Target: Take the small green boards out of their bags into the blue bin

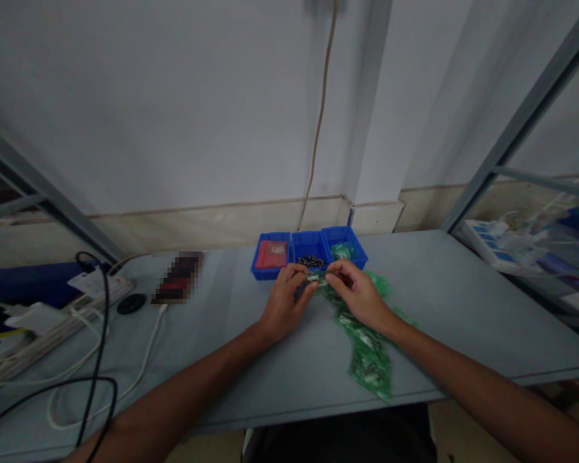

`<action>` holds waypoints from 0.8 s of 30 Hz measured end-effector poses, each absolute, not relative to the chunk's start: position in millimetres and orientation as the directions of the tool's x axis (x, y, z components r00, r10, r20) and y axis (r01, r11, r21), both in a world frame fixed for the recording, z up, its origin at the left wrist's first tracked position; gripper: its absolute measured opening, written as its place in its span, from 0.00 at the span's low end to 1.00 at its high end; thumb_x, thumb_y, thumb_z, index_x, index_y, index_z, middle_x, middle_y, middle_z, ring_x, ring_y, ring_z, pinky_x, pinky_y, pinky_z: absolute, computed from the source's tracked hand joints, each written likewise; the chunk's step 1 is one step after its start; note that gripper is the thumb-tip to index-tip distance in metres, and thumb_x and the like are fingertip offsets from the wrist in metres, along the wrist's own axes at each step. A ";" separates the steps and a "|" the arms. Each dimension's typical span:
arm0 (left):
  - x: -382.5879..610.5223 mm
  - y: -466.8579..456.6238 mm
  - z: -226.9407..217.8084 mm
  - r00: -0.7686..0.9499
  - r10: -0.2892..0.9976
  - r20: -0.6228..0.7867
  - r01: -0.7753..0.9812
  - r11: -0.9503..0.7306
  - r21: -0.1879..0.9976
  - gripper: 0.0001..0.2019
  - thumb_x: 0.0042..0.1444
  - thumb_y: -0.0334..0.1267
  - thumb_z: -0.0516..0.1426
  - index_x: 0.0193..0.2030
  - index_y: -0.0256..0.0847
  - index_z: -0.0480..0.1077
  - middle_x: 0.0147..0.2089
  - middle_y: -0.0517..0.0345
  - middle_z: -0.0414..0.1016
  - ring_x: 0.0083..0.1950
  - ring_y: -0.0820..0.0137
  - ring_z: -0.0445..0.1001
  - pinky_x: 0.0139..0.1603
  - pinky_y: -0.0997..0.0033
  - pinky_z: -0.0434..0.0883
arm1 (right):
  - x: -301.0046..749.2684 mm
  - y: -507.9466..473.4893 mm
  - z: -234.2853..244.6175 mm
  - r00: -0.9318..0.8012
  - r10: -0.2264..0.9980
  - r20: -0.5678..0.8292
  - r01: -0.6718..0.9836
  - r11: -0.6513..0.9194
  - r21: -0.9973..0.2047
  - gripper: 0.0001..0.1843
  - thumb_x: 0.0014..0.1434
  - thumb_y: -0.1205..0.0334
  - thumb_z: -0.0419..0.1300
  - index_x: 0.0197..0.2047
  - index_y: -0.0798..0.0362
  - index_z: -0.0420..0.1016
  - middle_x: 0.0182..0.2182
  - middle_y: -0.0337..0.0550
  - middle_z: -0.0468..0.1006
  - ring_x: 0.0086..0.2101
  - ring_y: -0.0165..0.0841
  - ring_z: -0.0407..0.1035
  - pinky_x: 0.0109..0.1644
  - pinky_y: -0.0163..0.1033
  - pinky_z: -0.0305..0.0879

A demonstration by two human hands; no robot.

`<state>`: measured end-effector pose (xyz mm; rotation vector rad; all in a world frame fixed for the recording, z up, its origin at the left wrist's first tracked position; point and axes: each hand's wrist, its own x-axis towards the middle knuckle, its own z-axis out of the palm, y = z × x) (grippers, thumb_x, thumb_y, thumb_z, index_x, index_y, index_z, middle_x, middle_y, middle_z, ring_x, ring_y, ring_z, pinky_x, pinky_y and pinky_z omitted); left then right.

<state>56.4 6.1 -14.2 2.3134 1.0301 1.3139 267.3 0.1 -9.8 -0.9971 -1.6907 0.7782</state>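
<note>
My left hand [285, 301] and my right hand [359, 294] are close together over the table, fingertips pinched on the near end of a small clear-green plastic bag [316, 278] with little metallic parts in it. More green plastic bags [370, 366] with small parts inside lie under and beside my right hand, trailing toward the table's front edge. Just behind my hands stand three blue bins: the left bin [265, 274] holds a red packet [271, 256], the middle bin [309, 239] small black and silver parts [311, 261], the right bin [359, 257] a green bag [342, 250].
A phone [178, 278] lies on the grey table [222, 392] at left, plugged into a white cable [149, 350]. Near it are a black round lid [132, 303], a power strip [53, 328] and loose black cables [107, 321]. Metal frame posts [516, 125] rise at both sides.
</note>
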 end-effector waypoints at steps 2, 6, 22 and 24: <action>56.4 5.8 -13.9 0.312 0.709 0.632 0.438 -0.698 0.567 0.04 0.70 0.37 0.60 0.42 0.41 0.73 0.52 0.50 0.73 0.54 0.62 0.73 0.58 0.58 0.72 | 266.8 0.3 -10.5 -0.163 0.892 0.422 0.227 0.450 -0.864 0.10 0.72 0.51 0.61 0.46 0.48 0.73 0.33 0.38 0.74 0.35 0.36 0.70 0.39 0.39 0.65; 56.9 5.3 -12.5 0.290 0.712 0.640 0.435 -0.693 0.574 0.09 0.68 0.38 0.63 0.37 0.41 0.70 0.49 0.52 0.72 0.53 0.63 0.73 0.57 0.59 0.72 | 265.9 0.5 -10.1 -0.125 0.903 0.412 0.192 0.429 -0.882 0.11 0.70 0.52 0.63 0.50 0.47 0.70 0.30 0.35 0.71 0.32 0.35 0.68 0.36 0.39 0.62; 57.2 5.0 -15.1 0.332 0.699 0.634 0.445 -0.708 0.548 0.21 0.67 0.29 0.61 0.64 0.49 0.70 0.56 0.49 0.72 0.56 0.61 0.73 0.52 0.60 0.76 | 270.2 7.4 -14.4 -0.019 0.897 0.442 0.192 0.437 -0.878 0.13 0.68 0.50 0.65 0.43 0.46 0.66 0.29 0.33 0.68 0.29 0.33 0.64 0.33 0.39 0.59; 57.2 5.3 -15.6 0.338 0.700 0.629 0.462 -0.706 0.537 0.20 0.67 0.32 0.62 0.64 0.50 0.70 0.59 0.49 0.71 0.59 0.59 0.73 0.55 0.57 0.77 | 269.4 6.6 -13.0 -0.032 0.893 0.449 0.184 0.447 -0.875 0.13 0.68 0.49 0.64 0.43 0.46 0.67 0.30 0.34 0.68 0.29 0.33 0.64 0.33 0.38 0.60</action>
